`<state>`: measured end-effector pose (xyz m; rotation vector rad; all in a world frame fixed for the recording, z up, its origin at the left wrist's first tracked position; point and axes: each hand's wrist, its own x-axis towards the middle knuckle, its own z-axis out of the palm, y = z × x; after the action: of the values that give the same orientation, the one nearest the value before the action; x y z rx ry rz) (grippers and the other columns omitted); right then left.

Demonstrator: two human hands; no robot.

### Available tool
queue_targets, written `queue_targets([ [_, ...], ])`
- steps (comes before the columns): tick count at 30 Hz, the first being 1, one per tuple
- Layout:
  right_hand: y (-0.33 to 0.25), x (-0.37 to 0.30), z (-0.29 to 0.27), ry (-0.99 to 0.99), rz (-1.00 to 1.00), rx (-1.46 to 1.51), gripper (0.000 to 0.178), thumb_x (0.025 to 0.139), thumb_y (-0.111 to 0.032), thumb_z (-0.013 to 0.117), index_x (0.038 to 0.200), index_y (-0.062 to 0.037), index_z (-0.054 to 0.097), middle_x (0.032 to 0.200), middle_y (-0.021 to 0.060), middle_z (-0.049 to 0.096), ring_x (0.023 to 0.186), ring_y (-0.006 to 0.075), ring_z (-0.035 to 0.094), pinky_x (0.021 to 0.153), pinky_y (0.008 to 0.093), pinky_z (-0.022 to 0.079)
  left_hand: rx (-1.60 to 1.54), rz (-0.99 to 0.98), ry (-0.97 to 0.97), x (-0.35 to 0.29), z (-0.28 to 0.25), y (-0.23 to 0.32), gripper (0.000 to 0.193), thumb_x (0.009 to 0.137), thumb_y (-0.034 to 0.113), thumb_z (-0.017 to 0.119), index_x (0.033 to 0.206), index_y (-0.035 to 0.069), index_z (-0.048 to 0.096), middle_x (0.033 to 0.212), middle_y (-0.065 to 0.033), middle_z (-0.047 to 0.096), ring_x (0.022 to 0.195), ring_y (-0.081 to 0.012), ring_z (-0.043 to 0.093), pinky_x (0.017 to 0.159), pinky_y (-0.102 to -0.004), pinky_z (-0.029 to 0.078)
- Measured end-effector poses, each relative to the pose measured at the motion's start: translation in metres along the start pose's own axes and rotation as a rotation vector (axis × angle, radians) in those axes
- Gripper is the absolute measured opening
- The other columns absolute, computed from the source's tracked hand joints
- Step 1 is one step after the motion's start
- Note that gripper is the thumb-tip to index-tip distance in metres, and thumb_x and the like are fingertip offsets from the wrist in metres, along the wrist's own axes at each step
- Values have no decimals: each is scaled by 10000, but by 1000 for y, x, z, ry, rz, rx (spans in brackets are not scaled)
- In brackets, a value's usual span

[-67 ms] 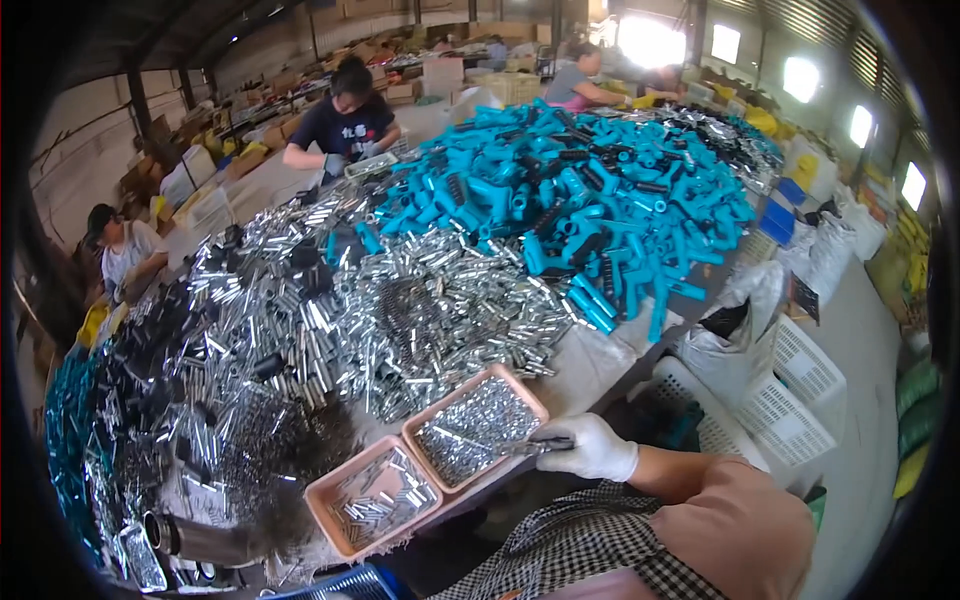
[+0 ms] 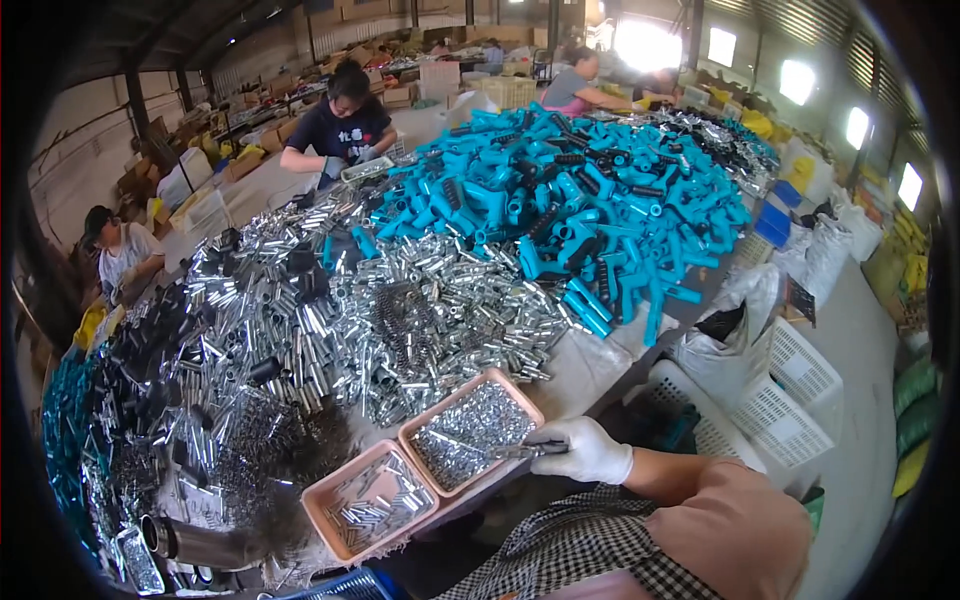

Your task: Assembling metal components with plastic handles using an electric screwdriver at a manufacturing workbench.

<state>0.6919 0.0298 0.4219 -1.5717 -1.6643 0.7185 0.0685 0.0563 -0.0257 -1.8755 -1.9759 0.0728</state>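
My right hand (image 2: 590,450), in a white glove, comes in from the right and is closed on a slim grey metal piece (image 2: 516,451) whose exact kind I cannot make out. The piece points left over the near edge of a pink tray (image 2: 533,402) filled with tiny shiny metal parts (image 2: 470,425). Against it sits a second pink tray (image 2: 322,503), with short silver metal pins (image 2: 375,512) scattered in it. My left hand is out of the picture.
Silver metal tubes (image 2: 450,310) are heaped beyond the trays, dark springs (image 2: 255,440) to their left. Farther back rises a pile of teal plastic handles (image 2: 590,190). White crates (image 2: 790,420) stand at right, a steel cup (image 2: 200,540) at lower left. Several people work around the table.
The whole picture has shifted slightly. My right hand keeps its grip on the metal piece, in nearly the same place beside the tray.
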Motion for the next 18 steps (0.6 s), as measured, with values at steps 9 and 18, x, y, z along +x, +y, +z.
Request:
queue_targets([
  [9, 9, 20, 12, -62, -2, 152, 384, 812, -221, 790, 1104, 3, 684, 1004, 154, 721, 908, 249, 713, 814, 340, 546, -686, -301, -99, 69, -30, -49, 228, 812, 172, 595, 946, 42, 725, 929, -172, 706, 848, -319, 645, 744, -442, 523],
  [18, 7, 17, 15, -115, -147, 16, 375, 785, -266, 800, 1074, -46, 706, 960, 161, 718, 844, 306, 712, 747, 379, 552, -1632, -886, -332, 64, -118, -30, 156, 774, 87, 632, 907, 87, 713, 849, -141, 713, 677, -261, 630, 595, -403, 503],
])
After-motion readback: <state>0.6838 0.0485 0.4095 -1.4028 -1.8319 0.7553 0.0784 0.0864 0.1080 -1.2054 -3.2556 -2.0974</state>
